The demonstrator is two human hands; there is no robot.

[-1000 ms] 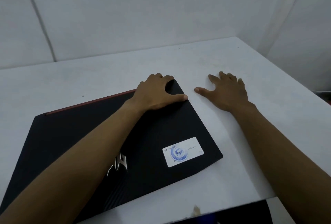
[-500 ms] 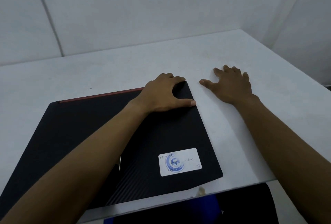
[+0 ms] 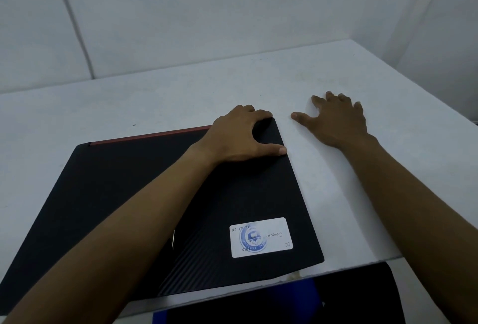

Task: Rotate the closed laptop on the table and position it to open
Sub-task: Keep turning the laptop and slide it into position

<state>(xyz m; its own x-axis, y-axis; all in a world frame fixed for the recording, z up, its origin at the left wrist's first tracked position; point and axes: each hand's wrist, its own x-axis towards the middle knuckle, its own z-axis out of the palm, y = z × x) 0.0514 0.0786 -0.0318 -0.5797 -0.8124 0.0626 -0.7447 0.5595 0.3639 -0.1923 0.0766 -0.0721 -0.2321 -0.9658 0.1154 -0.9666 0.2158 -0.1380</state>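
Observation:
A closed black laptop [image 3: 124, 186] lies flat on the white table [image 3: 155, 96], its red-trimmed hinge edge on the far side and a white sticker [image 3: 261, 237] near its front right corner. My left hand [image 3: 240, 134] grips the laptop's far right corner, fingers curled over the far edge and thumb along the right edge. My left forearm crosses the lid and hides its logo. My right hand [image 3: 336, 121] rests flat on the table just right of the laptop, fingers spread, not touching it.
The table's front edge [image 3: 349, 266] runs close under the laptop's front corner. Below it is a dark seat or object [image 3: 336, 297] with a blue patch. White walls close off the back and right sides.
The laptop has turned a little clockwise under my left hand, so its far edge now runs closer to level. My right hand has stayed flat beside it.

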